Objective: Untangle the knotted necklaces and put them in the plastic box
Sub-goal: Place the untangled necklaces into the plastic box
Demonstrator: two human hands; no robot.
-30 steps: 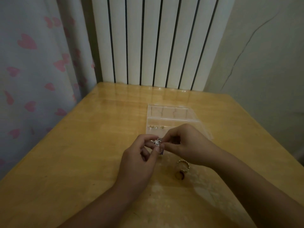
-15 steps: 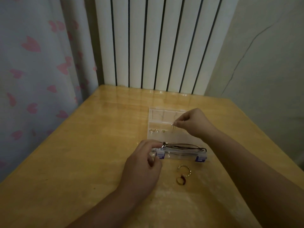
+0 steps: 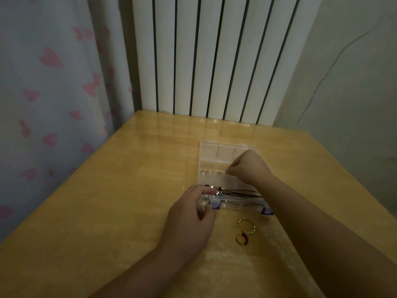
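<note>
A clear plastic box (image 3: 223,151) with blue clasps lies open on the wooden table (image 3: 120,201). A dark cord necklace (image 3: 242,193) with small metal beads stretches across the box's near compartment. My left hand (image 3: 191,214) is at the box's near left corner, fingertips at the necklace's beaded end; the contact is too small to make out. My right hand (image 3: 249,166) hovers over the middle row with fingers curled, pinching something tiny that I cannot identify. Small silver pieces (image 3: 207,172) sit in the middle row.
Two rings, a gold one (image 3: 246,225) and a darker one (image 3: 242,238), lie on the table just in front of the box. A white radiator (image 3: 214,54) stands behind the table, a heart-print curtain (image 3: 49,82) to the left, a wall to the right.
My hands were together over the box holding the tangle; they have come apart. The right hand moved back over the middle row, and the cord necklace now lies stretched in the near compartment.
</note>
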